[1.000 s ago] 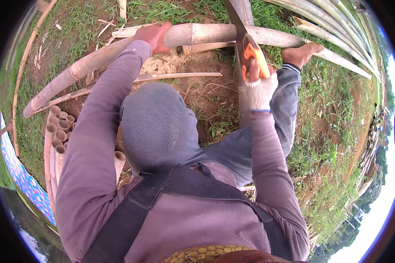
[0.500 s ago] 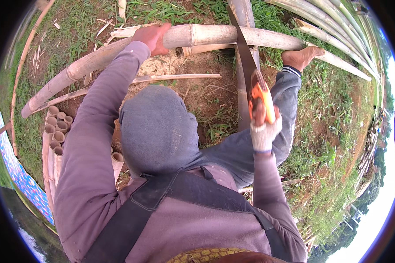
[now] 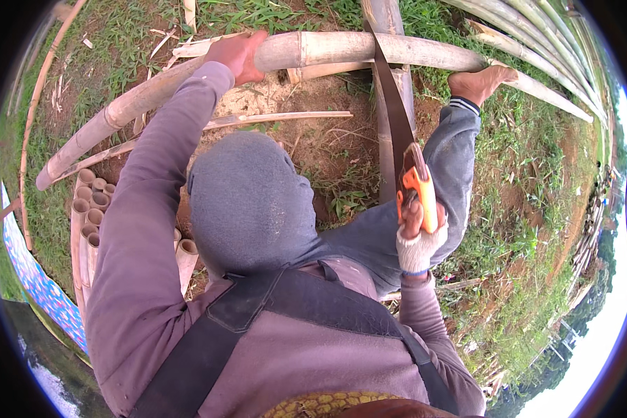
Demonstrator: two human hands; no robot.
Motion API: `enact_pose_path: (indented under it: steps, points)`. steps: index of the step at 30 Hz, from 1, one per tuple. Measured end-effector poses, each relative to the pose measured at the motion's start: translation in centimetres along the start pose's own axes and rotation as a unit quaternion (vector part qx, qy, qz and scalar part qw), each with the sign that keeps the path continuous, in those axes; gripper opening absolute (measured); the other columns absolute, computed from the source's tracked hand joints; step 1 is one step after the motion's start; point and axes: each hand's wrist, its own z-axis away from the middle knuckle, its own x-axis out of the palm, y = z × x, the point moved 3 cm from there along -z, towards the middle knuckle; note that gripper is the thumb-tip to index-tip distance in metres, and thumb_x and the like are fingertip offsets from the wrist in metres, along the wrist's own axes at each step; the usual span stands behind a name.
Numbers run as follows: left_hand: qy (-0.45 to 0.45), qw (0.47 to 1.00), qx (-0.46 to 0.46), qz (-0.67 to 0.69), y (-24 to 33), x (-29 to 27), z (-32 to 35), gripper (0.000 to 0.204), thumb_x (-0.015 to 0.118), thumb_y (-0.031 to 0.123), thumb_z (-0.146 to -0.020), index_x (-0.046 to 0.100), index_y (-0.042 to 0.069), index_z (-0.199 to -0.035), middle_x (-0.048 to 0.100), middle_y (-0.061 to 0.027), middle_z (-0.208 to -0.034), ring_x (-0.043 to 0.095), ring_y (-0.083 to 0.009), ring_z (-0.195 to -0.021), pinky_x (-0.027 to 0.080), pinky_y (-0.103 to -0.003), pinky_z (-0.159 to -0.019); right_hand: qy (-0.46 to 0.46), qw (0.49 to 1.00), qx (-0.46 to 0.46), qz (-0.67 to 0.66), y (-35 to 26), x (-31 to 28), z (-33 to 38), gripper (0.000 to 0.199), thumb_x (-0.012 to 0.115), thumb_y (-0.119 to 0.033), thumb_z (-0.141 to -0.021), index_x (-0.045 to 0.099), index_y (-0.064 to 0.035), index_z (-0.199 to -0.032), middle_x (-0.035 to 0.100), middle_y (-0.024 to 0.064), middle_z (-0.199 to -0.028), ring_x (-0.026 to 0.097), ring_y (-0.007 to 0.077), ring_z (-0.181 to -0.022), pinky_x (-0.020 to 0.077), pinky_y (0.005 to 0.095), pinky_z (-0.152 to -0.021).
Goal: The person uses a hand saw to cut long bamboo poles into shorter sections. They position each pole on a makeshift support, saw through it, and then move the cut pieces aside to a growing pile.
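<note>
Bamboo pole (image 3: 341, 49) lies across the upper part of the frame, raised off the ground on a crosswise pole (image 3: 390, 125). Saw (image 3: 397, 125) blade meets the pole from below in the picture, just right of upper centre. The cut is under way and the pole is not parted at that point; how deep the kerf runs cannot be told, as the blade covers it.

Left hand (image 3: 238, 54), upper centre-left, presses down on the pole, its grip wrapped over the top. Right hand (image 3: 418, 237), in a pale glove at centre right, has its grip clenched round the orange saw handle (image 3: 419, 195). A bare foot (image 3: 477, 82) at upper right rests on the pole and steadies it.

Finished work: short cut tubes (image 3: 94, 202) are stacked at the left edge, open ends up. Pale sawdust (image 3: 258, 104) lies on the soil beneath the pole. More uncut poles (image 3: 536, 28) lie at upper right.
</note>
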Motion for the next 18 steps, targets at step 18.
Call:
enact_pose_path:
  steps: [18]
  points:
    - [-0.020,0.999,-0.024,-0.012,0.3,0.6,-0.3,0.095,0.091,0.041,-0.076,0.050,0.020,-0.159,0.075,-0.0145,-0.130,0.073,-0.0393,-0.116,0.059,-0.050,-0.101,-0.007,1.000,0.011,0.029,2.2,2.6,-3.6,0.018,0.072,-0.011,-0.104,0.062,0.0040,-0.105,0.073,0.0158,-0.093,0.074,0.0234,-0.082,0.0611,0.0367,-0.077]
